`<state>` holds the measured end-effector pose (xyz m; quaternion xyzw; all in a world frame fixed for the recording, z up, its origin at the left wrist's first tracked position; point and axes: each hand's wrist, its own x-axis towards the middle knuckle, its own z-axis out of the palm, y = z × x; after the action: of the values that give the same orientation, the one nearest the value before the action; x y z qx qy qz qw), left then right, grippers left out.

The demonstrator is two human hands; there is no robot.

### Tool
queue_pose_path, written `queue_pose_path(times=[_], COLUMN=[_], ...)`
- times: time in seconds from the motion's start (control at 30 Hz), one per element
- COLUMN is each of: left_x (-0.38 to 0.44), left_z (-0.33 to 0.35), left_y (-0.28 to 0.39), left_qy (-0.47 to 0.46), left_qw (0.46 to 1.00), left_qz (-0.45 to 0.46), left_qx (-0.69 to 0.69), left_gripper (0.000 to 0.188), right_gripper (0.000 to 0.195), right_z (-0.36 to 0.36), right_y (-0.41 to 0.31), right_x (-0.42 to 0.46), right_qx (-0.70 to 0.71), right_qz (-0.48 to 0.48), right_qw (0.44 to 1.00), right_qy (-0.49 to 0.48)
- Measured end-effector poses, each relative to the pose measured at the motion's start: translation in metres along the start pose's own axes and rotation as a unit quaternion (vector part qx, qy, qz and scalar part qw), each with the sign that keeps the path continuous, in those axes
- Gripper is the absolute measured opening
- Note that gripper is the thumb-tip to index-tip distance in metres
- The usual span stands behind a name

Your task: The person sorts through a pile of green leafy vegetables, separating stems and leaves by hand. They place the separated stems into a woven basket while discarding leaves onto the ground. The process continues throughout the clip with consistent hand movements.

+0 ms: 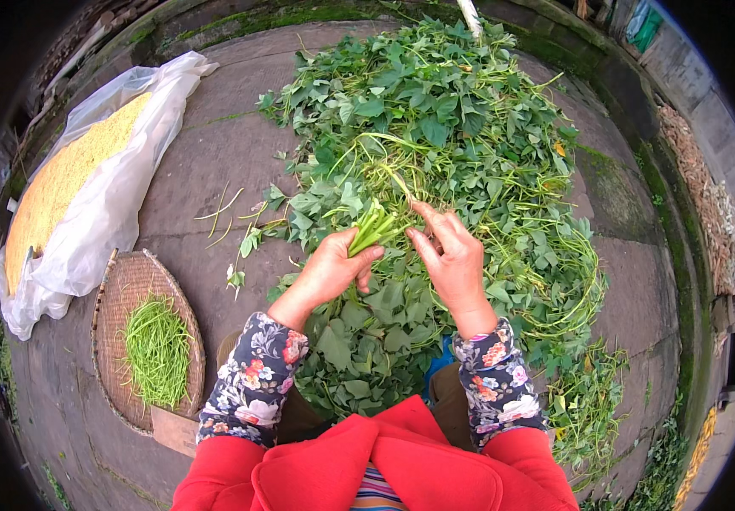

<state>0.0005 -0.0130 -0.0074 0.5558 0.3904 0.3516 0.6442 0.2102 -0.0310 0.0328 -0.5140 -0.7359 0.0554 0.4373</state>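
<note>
My left hand (pixel 340 263) is closed around a small bundle of green leaf stalks (pixel 372 231), cut or snapped ends upward. Close to its right, my right hand (pixel 449 255) has thumb and forefinger a little apart, the forefinger at the lower end of a pale vine stem (pixel 399 179); whether it grips the stem I cannot tell. Both hands are above a large heap of leafy green vines (pixel 425 108) that spreads over the paving before me. To the left, a shallow woven basket (pixel 109 332) holds a pile of stripped green stalks (pixel 158 351).
Yellow grain (pixel 86 172) lies on a whitish plastic sheet (pixel 144 185) at the upper left. A flat brown board (pixel 172 430) touches the basket's near edge. Loose stalks (pixel 220 211) lie on the stone paving (pixel 239 153). A mossy stone edge (pixel 667 236) curves along the right.
</note>
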Motion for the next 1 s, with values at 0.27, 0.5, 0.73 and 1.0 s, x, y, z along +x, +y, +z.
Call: queue_pose_path(times=[0.27,0.5,0.73,1.0], left_x=[-0.005,-0.010,-0.003,0.011], left_z=[0.016,-0.004,-0.009,0.010], left_y=[0.005,0.008,0.014,-0.005], left_qy=[0.006,-0.012,0.105,0.084], left_qw=[0.999,0.989,0.992,0.991], left_qz=[0.012,0.030,0.016,0.096], left_qx=[-0.040,-0.146,-0.062,0.042], left_gripper=[0.008,0.012,0.018,0.026], right_gripper=[0.016,0.020,0.019,0.018], right_z=[0.012,-0.032,-0.024,-0.004], right_y=[0.020,0.060,0.055,0.022], right_x=[-0.002,0.015,0.008,0.005], right_qx=[-0.091,0.400,0.483,0.458], right_qz=[-0.091,0.297,0.277,0.245], right_qw=[0.989,0.862,0.831,0.849], right_qy=[0.078,0.094,-0.004,-0.097])
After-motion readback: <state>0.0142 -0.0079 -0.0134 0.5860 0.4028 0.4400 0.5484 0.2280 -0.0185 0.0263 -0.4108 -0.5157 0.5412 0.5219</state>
